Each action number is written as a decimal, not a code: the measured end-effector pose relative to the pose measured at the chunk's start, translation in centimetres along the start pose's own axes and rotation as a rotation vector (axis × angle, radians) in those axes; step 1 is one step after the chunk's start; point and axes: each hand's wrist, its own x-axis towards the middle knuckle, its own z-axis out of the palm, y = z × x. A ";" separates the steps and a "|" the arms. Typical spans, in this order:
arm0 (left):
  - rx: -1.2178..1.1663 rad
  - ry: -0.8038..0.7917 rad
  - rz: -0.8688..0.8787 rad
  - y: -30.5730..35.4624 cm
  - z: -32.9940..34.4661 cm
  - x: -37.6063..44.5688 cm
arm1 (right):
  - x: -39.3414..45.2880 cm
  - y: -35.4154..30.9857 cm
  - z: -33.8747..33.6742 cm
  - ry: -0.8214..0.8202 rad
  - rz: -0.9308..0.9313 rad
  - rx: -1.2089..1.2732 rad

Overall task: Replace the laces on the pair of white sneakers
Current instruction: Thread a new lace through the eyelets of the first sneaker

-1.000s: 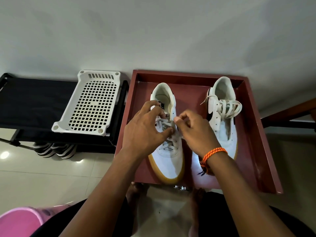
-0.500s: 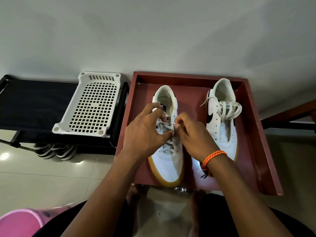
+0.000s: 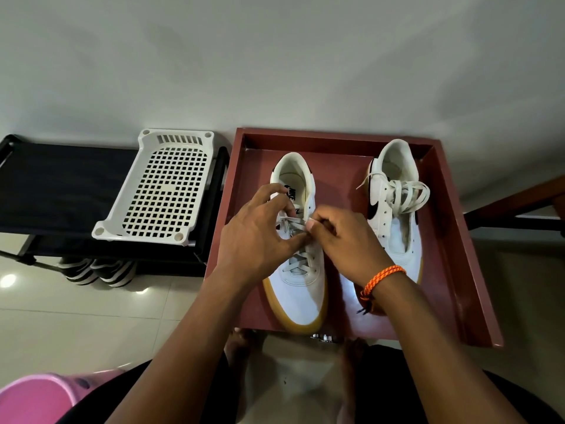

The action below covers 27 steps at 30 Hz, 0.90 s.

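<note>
Pinching the soft, limp flat lace (image 3: pixel 294 224) over the left sneaker (image 3: pixel 301 270), near the red tray's (image 3: pixel 244 166) left wall: left hand (image 3: pixel 256 237), right hand (image 3: pixel 345 240). Best gripped near its stiffer tip.

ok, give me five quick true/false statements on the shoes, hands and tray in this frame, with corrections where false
1. Both sneakers sit inside the red tray. True.
2. The left hand and right hand both work the lace on the left sneaker. True.
3. The right sneaker is laced all the way up. False: its lace lies bunched loosely across the opening, and the eyelets that show are empty.
4. The orange bracelet is on the left wrist. False: it is on the right wrist.
5. The white basket sits in the tray beside the sneakers. False: it rests on the black rack left of the tray.
</note>
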 end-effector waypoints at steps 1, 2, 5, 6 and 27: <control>0.001 0.002 -0.004 0.0 0.0 0.0 | 0.2 -0.3 -0.2 -0.006 -0.014 0.102; 0.000 0.001 -0.009 0.0 -0.1 0.0 | 0.3 -0.7 -0.5 0.001 -0.029 0.230; 0.000 -0.007 -0.016 0.2 -0.2 -0.1 | 0.2 -1.9 -2.0 0.034 -0.019 0.604; -0.003 -0.008 -0.017 0.2 -0.3 -0.1 | 0.0 -2.1 -2.5 0.027 0.001 0.697; -0.023 0.011 -0.115 0.2 -0.2 -0.1 | 0.8 0.6 -2.7 0.432 -0.004 0.286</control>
